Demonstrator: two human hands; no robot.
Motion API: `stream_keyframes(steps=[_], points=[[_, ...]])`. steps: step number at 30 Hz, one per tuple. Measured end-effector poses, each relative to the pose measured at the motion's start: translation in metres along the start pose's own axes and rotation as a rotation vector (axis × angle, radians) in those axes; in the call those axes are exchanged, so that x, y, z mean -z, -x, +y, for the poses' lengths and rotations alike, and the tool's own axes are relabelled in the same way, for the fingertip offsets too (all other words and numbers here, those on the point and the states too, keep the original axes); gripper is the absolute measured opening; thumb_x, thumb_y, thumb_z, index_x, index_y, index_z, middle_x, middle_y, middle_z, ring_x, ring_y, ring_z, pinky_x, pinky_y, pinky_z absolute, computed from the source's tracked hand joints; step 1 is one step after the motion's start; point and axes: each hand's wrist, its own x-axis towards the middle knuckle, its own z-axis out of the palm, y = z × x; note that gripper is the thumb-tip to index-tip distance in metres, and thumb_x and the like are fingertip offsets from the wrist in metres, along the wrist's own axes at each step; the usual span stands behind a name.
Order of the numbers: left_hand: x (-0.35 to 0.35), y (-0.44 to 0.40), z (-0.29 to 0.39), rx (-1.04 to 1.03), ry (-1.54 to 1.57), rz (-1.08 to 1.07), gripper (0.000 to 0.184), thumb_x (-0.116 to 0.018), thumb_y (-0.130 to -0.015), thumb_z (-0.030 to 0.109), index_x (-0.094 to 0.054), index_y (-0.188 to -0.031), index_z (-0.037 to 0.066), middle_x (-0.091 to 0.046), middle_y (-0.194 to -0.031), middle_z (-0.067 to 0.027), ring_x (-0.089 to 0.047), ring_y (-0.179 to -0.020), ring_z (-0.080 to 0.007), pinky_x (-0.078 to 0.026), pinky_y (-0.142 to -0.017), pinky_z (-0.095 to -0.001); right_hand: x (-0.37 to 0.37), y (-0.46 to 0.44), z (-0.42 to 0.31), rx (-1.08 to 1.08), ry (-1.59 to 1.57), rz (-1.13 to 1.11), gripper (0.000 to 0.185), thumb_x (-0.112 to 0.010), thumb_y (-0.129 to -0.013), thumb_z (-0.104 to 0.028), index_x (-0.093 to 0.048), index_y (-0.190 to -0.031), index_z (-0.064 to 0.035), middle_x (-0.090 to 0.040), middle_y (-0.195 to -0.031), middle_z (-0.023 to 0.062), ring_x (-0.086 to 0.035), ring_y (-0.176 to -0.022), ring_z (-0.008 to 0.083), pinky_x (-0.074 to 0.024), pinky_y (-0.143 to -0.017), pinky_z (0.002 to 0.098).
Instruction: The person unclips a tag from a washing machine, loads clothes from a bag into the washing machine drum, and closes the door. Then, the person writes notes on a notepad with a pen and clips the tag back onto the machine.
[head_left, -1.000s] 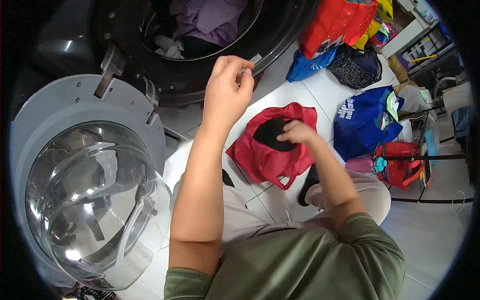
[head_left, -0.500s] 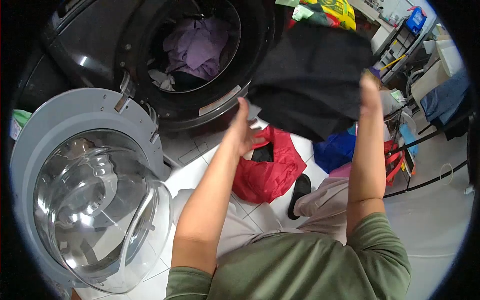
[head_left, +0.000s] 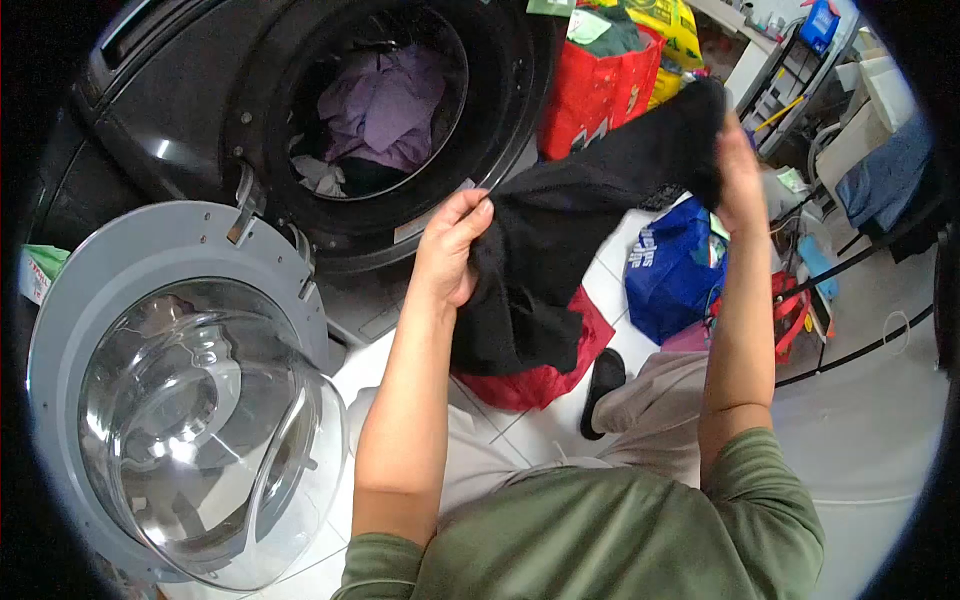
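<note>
A black garment (head_left: 540, 240) hangs stretched between my two hands, its lower left part drooping over a red cloth bag (head_left: 535, 385) on the floor. My left hand (head_left: 450, 245) is closed on its left edge, thumb on top. At the upper right end, my right hand (head_left: 738, 180) grips the cloth; its fingertips are partly hidden behind it. Just beyond my left hand is the open drum of a black front-load washing machine (head_left: 400, 225), with purple clothing (head_left: 385, 105) and a light grey piece (head_left: 320, 175) inside.
The machine's round glass door (head_left: 190, 400) stands swung open at the left. A red shopping bag (head_left: 600, 95) is behind the garment, and a blue bag (head_left: 675, 275) sits on the tiled floor. Black rails (head_left: 850, 350) and a cluttered shelf are at the right.
My left hand has gone from spread fingers to gripping the black garment. The cloth now stretches lower and leftward, covering much of the red bag on the floor.
</note>
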Motion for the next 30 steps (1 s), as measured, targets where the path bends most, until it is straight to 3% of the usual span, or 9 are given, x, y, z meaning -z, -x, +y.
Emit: stream_keyframes(steps=[4,7,8,11,14,17,18,22,30], points=[[-0.037,0.008,-0.008,-0.002,0.08,-0.238,0.018,-0.065,-0.092,0.011,-0.059,-0.108,0.005,-0.059,-0.089,0.0045,-0.054,-0.082,-0.0057,-0.042,-0.077,-0.0199,-0.109,0.097,0.064,0.076,0.691,-0.753,0.08,-0.079,-0.069,-0.019,-0.041,-0.136,0.0007,-0.053,-0.127,0.0192,-0.049,-0.12,0.0287,-0.0377,-0.103,0.0382],[-0.006,0.001,0.006,-0.286,-0.398,-0.079,0.023,-0.065,-0.092,0.012,-0.058,-0.113,0.004,-0.06,-0.101,-0.0006,-0.056,-0.096,-0.0103,-0.043,-0.088,-0.0237,-0.123,0.095,0.1,-0.183,0.409,-0.515,0.036,-0.068,-0.077,-0.005,-0.062,-0.112,0.0,-0.068,-0.097,0.0066,-0.063,-0.092,0.0204,-0.0478,-0.086,0.0331],[0.004,-0.004,0.021,-0.563,-0.626,-0.125,0.047,-0.072,-0.087,0.017,-0.05,-0.127,0.004,-0.057,-0.118,-0.005,-0.052,-0.112,-0.0155,-0.038,-0.1,-0.0288,-0.127,0.084,0.081,-0.289,0.237,-0.445,0.029,-0.067,-0.08,-0.004,-0.064,-0.108,0.0003,-0.068,-0.095,0.0052,-0.063,-0.086,0.0166,-0.05,-0.081,0.0319],[0.038,0.0,0.023,-0.353,-0.853,-0.163,0.112,-0.087,-0.065,0.032,-0.021,-0.151,0.005,-0.034,-0.149,-0.0202,-0.028,-0.142,-0.0303,-0.027,-0.113,-0.0372,-0.125,0.044,0.005,-0.389,-0.107,-0.225,0.037,-0.071,-0.081,-0.013,-0.061,-0.113,0.0022,-0.069,-0.101,0.0092,-0.067,-0.09,0.0219,-0.0521,-0.084,0.0346],[0.024,0.013,-0.023,0.076,-1.563,-0.26,0.124,-0.088,-0.055,0.044,-0.02,-0.151,0.004,-0.036,-0.147,-0.0264,-0.026,-0.142,-0.0367,-0.018,-0.117,-0.0428,-0.133,0.006,-0.043,-0.239,-0.371,-0.178,0.033,-0.068,-0.088,-0.019,-0.064,-0.115,-0.0002,-0.069,-0.106,0.0093,-0.067,-0.091,0.0193,-0.053,-0.084,0.0323],[0.023,0.002,-0.046,0.156,-1.349,-0.087,0.12,-0.085,-0.058,0.047,-0.021,-0.151,0.005,-0.035,-0.148,-0.0246,-0.028,-0.141,-0.0368,-0.019,-0.116,-0.045,-0.123,-0.037,-0.058,0.109,-0.02,-0.04,0.027,-0.065,-0.089,-0.018,-0.067,-0.107,0.0025,-0.071,-0.1,0.0088,-0.069,-0.086,0.0182,-0.0555,-0.078,0.0309],[0.029,-0.003,-0.044,0.165,-1.197,-0.005,0.119,-0.083,-0.059,0.048,-0.021,-0.151,0.006,-0.035,-0.148,-0.024,-0.029,-0.14,-0.0369,-0.02,-0.115,-0.0457,-0.114,-0.044,-0.072,0.005,-0.111,-0.046,0.041,-0.065,-0.09,-0.021,-0.056,-0.119,0.0066,-0.064,-0.113,0.0153,-0.063,-0.099,0.0257,-0.0523,-0.085,0.0351],[0.052,-0.013,-0.016,0.152,-0.53,0.186,0.115,-0.079,-0.062,0.052,-0.022,-0.151,0.007,-0.034,-0.149,-0.0217,-0.031,-0.138,-0.0371,-0.021,-0.113,-0.0486,-0.094,-0.06,-0.106,-0.056,-0.431,-0.203,0.036,-0.064,-0.089,-0.018,-0.059,-0.115,0.0059,-0.066,-0.109,0.0149,-0.065,-0.094,0.0258,-0.0535,-0.085,0.0356],[0.021,-0.016,-0.033,0.182,0.232,0.148,0.106,-0.07,-0.069,0.06,-0.023,-0.151,0.011,-0.031,-0.151,-0.017,-0.036,-0.135,-0.0374,-0.025,-0.11,-0.0545,-0.085,-0.063,-0.1,-0.442,-0.705,-0.527,0.026,-0.061,-0.088,-0.013,-0.064,-0.106,0.0045,-0.07,-0.099,0.0142,-0.069,-0.086,0.0261,-0.0558,-0.083,0.0366]])
